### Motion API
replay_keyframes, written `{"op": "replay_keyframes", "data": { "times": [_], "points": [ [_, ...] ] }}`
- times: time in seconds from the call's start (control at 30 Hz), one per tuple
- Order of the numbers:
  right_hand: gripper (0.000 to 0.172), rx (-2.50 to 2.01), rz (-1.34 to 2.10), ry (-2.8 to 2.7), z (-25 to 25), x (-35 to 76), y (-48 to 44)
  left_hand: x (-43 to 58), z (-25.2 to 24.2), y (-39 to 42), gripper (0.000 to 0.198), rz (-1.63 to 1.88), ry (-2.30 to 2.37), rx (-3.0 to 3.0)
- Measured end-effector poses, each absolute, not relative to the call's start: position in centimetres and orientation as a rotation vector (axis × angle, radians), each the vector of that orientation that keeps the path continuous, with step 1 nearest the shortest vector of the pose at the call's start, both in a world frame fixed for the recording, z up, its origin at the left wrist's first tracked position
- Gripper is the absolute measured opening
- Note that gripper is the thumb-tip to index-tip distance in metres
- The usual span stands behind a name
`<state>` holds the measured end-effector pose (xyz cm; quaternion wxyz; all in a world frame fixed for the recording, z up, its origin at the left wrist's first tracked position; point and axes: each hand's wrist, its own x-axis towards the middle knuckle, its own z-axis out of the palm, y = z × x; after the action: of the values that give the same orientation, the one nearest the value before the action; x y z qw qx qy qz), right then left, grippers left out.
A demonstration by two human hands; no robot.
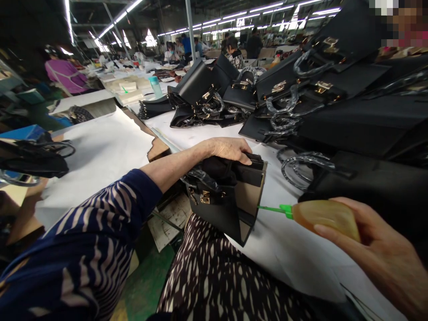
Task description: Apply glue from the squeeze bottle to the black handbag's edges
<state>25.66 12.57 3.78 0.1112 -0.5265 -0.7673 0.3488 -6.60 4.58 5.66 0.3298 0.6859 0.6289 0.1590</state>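
My left hand (230, 149) is closed over the top of a black handbag (230, 196) that stands on edge at the near side of the white table (287, 249), partly over my lap. Its open side panel shows a tan lining. My right hand (381, 254) grips a yellowish squeeze bottle (326, 218) with a green nozzle. The thin nozzle tip touches the bag's open side edge. A plastic-wrapped handle hangs on the bag's left face beside a gold clasp.
Piles of black handbags (334, 102) with wrapped handles and gold clasps fill the table to the right and behind. Another black bag (33, 158) lies at the far left. A white sheet (100, 151) covers the left bench. Other people work in the background.
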Motion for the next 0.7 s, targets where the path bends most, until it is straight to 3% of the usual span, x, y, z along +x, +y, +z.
{"op": "replay_keyframes", "data": {
  "times": [0.7],
  "points": [
    [0.072, -1.425, 1.06, -2.303, 0.9, 27.3, 11.3, -6.7, 5.0, 4.9, 0.027, 0.425, 1.666, 1.803]
  ]
}}
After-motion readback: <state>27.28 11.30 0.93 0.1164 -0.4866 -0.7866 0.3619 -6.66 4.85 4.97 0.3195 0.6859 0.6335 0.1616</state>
